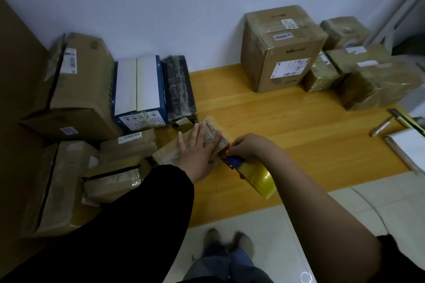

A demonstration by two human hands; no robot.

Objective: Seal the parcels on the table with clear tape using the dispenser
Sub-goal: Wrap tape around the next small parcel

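Now the left hand (200, 145) lies flat on the small parcel (166, 153), fingers straight and a bit spread, pressing down so the parcel will not slide. That parcel sits on the table (287, 126), a little in from the front edge, just beside the pile of boxes (76, 89) at the left edge. The right hand (250, 146) curls round the dispenser (234, 162) and holds its front at the parcel's right end, likely so tape sticks there. The yellowish tape roll (259, 179) points toward the front edge. 1 big box (280, 48) stands near the back right corner.
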